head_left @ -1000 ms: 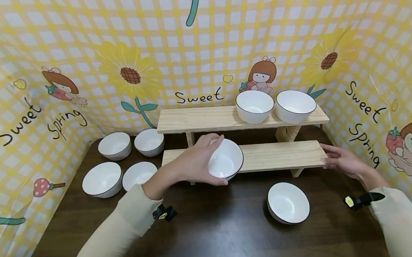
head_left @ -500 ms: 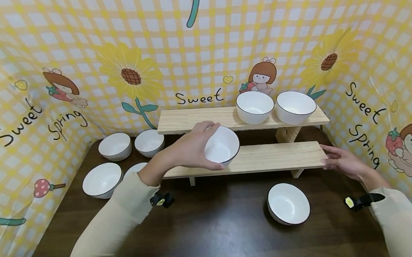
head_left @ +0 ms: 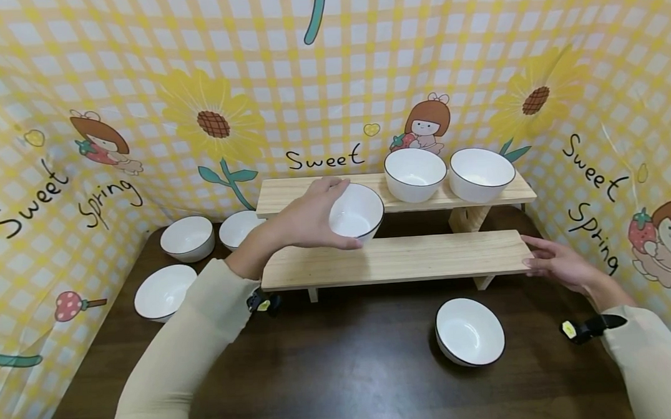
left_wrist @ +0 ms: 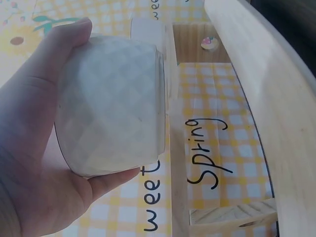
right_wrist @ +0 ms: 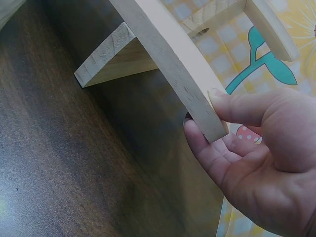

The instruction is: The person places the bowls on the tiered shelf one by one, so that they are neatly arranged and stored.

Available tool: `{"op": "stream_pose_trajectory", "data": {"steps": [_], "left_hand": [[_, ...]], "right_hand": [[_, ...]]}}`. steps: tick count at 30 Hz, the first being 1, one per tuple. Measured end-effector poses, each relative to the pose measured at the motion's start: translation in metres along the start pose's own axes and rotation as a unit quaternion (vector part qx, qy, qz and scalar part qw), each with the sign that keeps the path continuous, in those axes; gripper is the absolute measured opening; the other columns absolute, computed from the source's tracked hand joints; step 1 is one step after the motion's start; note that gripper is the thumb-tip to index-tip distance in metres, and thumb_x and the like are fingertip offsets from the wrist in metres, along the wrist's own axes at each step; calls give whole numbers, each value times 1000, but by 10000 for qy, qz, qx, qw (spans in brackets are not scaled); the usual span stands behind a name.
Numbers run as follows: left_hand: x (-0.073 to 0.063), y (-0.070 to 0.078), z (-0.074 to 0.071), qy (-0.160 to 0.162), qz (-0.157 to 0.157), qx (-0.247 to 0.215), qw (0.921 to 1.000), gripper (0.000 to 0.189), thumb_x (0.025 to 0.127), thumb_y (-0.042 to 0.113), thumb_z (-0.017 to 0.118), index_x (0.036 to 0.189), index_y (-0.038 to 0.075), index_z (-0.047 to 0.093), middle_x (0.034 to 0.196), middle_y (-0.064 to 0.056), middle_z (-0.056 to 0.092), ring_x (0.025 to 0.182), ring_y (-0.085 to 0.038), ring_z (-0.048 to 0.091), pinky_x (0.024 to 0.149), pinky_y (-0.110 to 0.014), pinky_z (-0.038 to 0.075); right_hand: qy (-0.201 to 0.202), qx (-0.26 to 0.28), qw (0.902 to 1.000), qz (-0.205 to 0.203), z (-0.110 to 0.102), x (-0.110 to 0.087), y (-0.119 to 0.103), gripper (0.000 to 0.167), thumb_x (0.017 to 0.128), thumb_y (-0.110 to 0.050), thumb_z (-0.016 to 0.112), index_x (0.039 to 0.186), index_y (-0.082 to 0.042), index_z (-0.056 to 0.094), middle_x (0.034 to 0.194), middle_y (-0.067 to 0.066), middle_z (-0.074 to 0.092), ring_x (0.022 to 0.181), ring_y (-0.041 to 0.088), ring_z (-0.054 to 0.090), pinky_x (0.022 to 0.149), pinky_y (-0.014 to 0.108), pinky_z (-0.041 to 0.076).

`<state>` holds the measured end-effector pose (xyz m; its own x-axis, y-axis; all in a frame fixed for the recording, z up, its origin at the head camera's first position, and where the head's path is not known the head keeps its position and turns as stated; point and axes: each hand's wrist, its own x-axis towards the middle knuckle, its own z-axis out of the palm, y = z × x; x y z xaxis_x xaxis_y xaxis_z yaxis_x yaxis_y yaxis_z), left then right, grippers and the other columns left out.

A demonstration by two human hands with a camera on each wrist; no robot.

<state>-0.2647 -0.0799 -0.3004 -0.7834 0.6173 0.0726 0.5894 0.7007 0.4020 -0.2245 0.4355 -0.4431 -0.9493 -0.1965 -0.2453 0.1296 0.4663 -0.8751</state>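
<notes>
My left hand (head_left: 316, 216) grips a white bowl (head_left: 358, 211) with a dark rim, thumb and fingers round its side. In the head view this bowl overlaps the front of the upper shelf board (head_left: 286, 188). Its faceted outer wall (left_wrist: 111, 103) fills the middle of the left wrist view. My right hand (head_left: 559, 263) pinches the right end of the lower shelf board (head_left: 427, 255). In the right wrist view the thumb lies on top of that board end (right_wrist: 197, 98) and the fingers are beneath. Two white bowls, one (head_left: 415, 175) beside the other (head_left: 482, 174), stand on the upper board's right half.
One bowl (head_left: 469, 332) stands on the dark table (head_left: 342, 371) in front of the rack. More bowls, such as the back-left one (head_left: 187, 239), sit at the left, partly behind my left arm. A yellow checked cloth (head_left: 330, 78) backs and flanks the table.
My left hand has lifted the bowl up and away from me, from in front of the lower board to the upper board's front edge. The right hand stays at the board end.
</notes>
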Motion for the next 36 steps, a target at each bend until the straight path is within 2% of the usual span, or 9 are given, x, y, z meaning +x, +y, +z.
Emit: {"op": "stream_pose_trajectory", "data": {"steps": [2,7,13,19,28,33,36], "left_hand": [[4,-2,-3,27,-39,-15,10000,122,73,65,82,162,5,24,163,-15,24,148,-30,25,111,-49,38],[13,-6,-8,196,-118,-85,9997,119,73,62,82,161,7,26,160,-16,27,141,-31,34,105,-50,44],[21,-9,-13,286,-264,-47,9992,121,72,61,83,161,2,25,158,-19,29,140,-33,34,105,-50,43],[32,-12,-17,377,-311,-160,9987,119,72,59,84,159,1,29,155,-19,32,136,-33,38,104,-49,44],[47,-21,-16,434,-540,-363,9969,122,72,65,82,159,1,28,154,-14,34,136,-27,37,106,-46,43],[56,-24,-15,397,-604,-342,9968,114,74,64,81,157,2,34,151,-13,35,132,-28,38,104,-46,43],[59,-26,-13,395,-644,-404,9963,107,74,62,81,153,4,40,148,-12,38,128,-28,40,103,-45,44]], "right_hand": [[15,0,10000,37,0,0,0,76,103,-6,59,158,10,9,129,31,53,94,5,63,83,33,57],[43,34,10000,69,0,-1,0,77,102,-7,60,158,11,10,125,25,57,93,6,64,84,33,57],[4,77,10000,-1,0,-1,-2,76,102,-6,59,157,11,10,121,20,59,92,6,63,82,31,57],[-26,98,9999,-14,0,0,-1,76,103,-5,58,157,12,8,126,26,56,93,5,63,82,31,57],[-4,79,10000,36,0,-1,1,77,103,-7,59,157,11,9,128,29,54,94,6,64,84,33,57],[-22,67,10000,53,0,0,1,75,103,-5,57,157,11,7,133,38,49,94,4,63,84,33,57],[-7,85,9999,75,0,0,0,76,103,-6,58,157,11,8,132,36,49,94,4,63,84,33,57]]}}
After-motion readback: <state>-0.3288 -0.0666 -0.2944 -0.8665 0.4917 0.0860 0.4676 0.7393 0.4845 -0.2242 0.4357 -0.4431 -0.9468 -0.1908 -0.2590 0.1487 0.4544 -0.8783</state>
